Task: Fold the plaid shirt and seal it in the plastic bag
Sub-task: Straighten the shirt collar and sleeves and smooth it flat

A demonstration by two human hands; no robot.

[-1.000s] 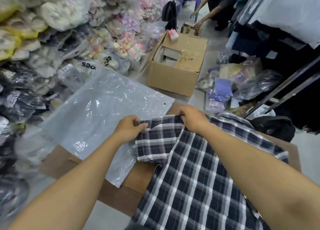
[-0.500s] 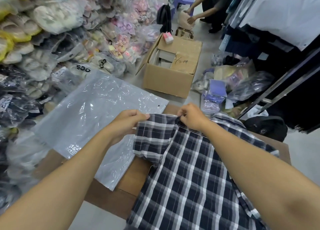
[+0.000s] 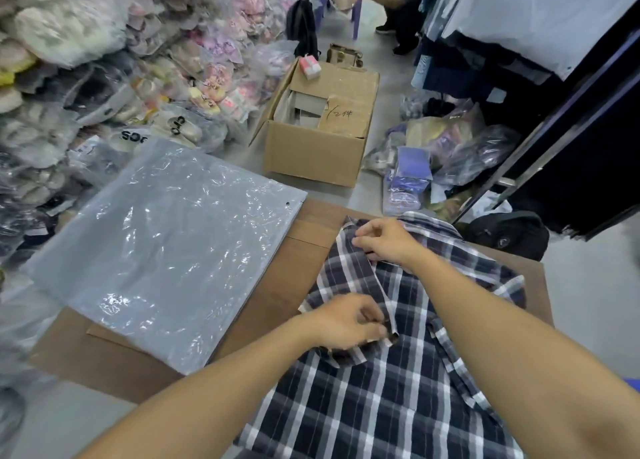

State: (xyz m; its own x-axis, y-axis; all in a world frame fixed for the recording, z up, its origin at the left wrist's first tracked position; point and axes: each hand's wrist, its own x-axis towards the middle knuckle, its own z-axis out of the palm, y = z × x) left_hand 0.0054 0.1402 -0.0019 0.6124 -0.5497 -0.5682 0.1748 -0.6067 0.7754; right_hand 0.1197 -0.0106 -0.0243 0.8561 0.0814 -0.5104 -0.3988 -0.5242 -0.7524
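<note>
Two bare forearms reach in from the bottom of the frame over the plaid shirt [image 3: 398,389], which lies spread on the right half of the cardboard-covered worktop [image 3: 298,278] and hangs off its near edge. The left hand [image 3: 349,323], lower centre, pinches the edge of a turned-in strip of the shirt between thumb and fingertips. Farther up, the right hand [image 3: 384,240] has its fingers curled and pinched on the same strip near the collar end.

The step in hand looks like the first side fold: one side of the shirt is being drawn inward. Next, the fold likely needs flattening and the other side brought in to match, keeping the fabric straight.

Left of the shirt, not touching it, a stack of clear plastic bags [image 3: 166,250] lies flat on the worktop, unopened.

Beyond the worktop, an open cardboard box [image 3: 318,147] stands on the grey floor. Heaps of bagged goods [image 3: 104,60] fill the upper left; hanging garments [image 3: 519,18] fill the upper right. Another person [image 3: 391,1] crouches at the top centre.
</note>
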